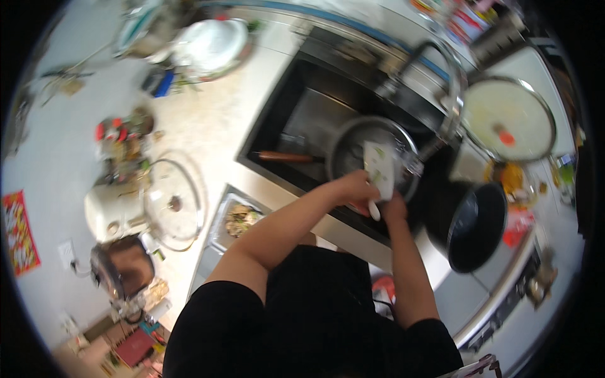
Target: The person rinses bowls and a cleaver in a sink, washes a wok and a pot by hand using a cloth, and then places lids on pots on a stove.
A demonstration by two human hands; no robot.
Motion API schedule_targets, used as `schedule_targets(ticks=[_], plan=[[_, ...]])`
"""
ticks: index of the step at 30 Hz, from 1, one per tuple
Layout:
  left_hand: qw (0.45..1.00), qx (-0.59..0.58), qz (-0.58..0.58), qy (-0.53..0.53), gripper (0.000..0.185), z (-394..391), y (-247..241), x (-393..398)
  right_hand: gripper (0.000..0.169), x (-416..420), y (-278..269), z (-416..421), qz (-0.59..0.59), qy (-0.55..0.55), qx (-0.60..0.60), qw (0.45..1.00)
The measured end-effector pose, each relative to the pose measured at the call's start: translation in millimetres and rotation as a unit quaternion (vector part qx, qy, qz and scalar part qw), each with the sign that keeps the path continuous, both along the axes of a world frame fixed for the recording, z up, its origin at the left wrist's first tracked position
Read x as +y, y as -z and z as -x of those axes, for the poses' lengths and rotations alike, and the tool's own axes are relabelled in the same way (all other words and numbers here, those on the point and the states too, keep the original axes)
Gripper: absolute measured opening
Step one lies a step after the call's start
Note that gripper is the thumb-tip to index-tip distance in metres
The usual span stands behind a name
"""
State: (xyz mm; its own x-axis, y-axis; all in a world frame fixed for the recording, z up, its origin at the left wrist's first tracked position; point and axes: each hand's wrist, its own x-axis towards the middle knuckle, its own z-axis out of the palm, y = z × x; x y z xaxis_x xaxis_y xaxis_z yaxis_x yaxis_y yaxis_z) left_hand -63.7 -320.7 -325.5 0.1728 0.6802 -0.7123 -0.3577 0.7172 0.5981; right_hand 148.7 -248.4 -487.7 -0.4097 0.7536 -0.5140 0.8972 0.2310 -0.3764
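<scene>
A white utensil with green leaf-like marks is held over a round metal pan in the dark sink. My left hand is closed around its lower part, and a white handle end sticks out below the fingers. Close against the utensil's lower right edge is my right hand; its fingers are partly hidden and blurred, so its grip is unclear. The pan's wooden handle points left. Beside the utensil hangs the curved faucet's spout head, over the pan's right side.
A deep black pot is right of the sink, below a glass lid. On the left counter are another glass lid, a cream appliance and a brown appliance. A tray of food lies near my left forearm.
</scene>
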Motion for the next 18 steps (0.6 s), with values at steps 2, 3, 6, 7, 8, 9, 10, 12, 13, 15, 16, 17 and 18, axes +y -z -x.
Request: schedule_targets(ticks=[2, 3, 6, 7, 8, 9, 10, 12, 13, 15, 16, 17, 18], plan=[[0.994, 0.088, 0.009, 0.069, 0.036, 31, -25, -13, 0.051, 2, -19, 9, -0.01, -0.039, -0.049, 0.998], [0.986, 0.132, 0.01, 0.096, 0.034, 44, -37, -19, 0.057, 1, -39, 18, 0.004, -0.028, -0.041, 0.999], [0.93, 0.296, 0.044, 0.214, 0.03, 88, -89, -41, 0.06, 15, -13, 0, 0.152, 0.083, 0.079, 0.982], [0.916, 0.329, 0.046, 0.226, 0.029, 101, -90, -53, 0.06, 16, -11, 0, 0.215, 0.129, 0.142, 0.957], [0.892, 0.378, 0.047, 0.243, 0.028, 117, -97, -64, 0.057, 15, -8, 0, 0.207, 0.136, 0.121, 0.961], [0.885, 0.397, 0.041, 0.24, 0.026, 132, -101, -80, 0.055, 12, -25, 3, 0.201, 0.139, 0.097, 0.965], [0.858, 0.449, 0.056, 0.244, 0.024, 145, -111, -88, 0.052, 11, -46, 5, 0.189, 0.149, 0.071, 0.968], [0.784, 0.555, 0.059, 0.271, 0.022, 177, -98, -114, 0.047, -10, -110, 22, 0.031, 0.058, -0.059, 0.996], [0.763, 0.577, 0.087, 0.278, 0.021, 195, -93, -125, 0.045, -20, -129, 30, -0.048, 0.012, -0.121, 0.991], [0.745, 0.593, 0.138, 0.274, 0.023, 229, -92, -138, 0.042, -28, -131, 28, -0.14, 0.007, -0.115, 0.983], [0.749, 0.586, 0.161, 0.264, 0.024, 243, -98, -142, 0.042, -29, -130, 26, -0.146, 0.025, -0.103, 0.984], [0.755, 0.586, 0.216, 0.2, 0.028, 259, -89, -150, 0.041, -29, -129, 23, -0.152, 0.043, -0.092, 0.983], [0.765, 0.589, 0.224, 0.134, 0.028, 277, -80, -162, 0.04, -28, -120, 14, -0.129, 0.054, 0.0, 0.99]])
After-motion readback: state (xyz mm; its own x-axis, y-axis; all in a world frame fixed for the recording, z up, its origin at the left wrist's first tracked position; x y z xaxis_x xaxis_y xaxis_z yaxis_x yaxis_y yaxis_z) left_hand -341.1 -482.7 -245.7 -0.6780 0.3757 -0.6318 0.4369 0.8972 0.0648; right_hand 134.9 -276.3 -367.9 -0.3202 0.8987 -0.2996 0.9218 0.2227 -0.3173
